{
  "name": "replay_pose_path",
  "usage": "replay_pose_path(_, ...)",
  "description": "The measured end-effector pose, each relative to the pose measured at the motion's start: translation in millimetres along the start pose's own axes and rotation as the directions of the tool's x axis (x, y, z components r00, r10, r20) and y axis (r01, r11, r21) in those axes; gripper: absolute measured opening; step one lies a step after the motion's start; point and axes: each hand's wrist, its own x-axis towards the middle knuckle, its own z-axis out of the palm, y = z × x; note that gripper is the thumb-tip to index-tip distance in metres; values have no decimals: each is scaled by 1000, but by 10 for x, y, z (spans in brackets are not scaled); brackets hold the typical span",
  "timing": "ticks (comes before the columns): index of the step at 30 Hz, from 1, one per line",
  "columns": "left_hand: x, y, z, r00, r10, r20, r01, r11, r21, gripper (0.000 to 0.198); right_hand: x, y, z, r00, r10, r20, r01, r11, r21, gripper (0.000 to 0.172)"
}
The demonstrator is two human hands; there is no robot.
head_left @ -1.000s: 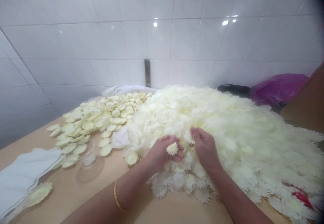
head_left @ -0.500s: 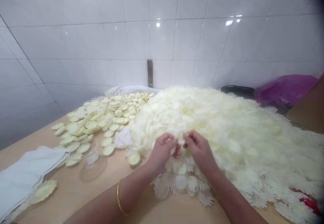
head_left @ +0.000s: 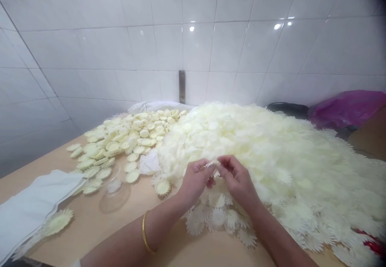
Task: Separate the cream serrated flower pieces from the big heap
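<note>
Left hand: the person's fingers are pinched on a pale flower-shaped piece; a gold bangle circles the wrist.
Right hand: fingertips close on the same piece from the other side.
Flower-shaped piece: held edge-on between both hands, above the near edge of the loose heap.
Loose heap: thin, toothed, creamy pieces spread across the tabletop to the right.
Thicker discs: gathered left of the heap.
Clear dish: near the discs, a small white lump within its outline.
White sheet: lying at far left, beside a toothed disc.
</note>
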Motion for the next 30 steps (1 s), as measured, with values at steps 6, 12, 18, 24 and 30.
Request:
replay_pose_path(6, 13, -39, -12, 998, -13, -66, 10, 999, -50, 30, 16, -88, -9, 999, 21, 50, -28, 992, 125, 21)
replay_pose_path(12, 15, -25, -14, 993, -68, -96, 61, 995, -74, 34, 32, -69, -36, 985, 132, 107, -157, 950, 269, 26)
replay_pose_path(18, 19, 5, 11, 994, -107, 10, 107, 977, -182, 38, 34, -61, -17, 943, 165, 290, -277, 872, 405, 31)
replay_pose_path(24, 43, 12, 5, 992, -123, 23, 125, 982, -143, 47, 86, 58, -53, 960, 278, -1, -237, 820, 520, 27)
replay_pose_path(30, 35, 82, -60, 967, 212, -142, -149, 920, 363, 31, 120, 60, -89, 962, 260, -83, -175, 820, 545, 25)
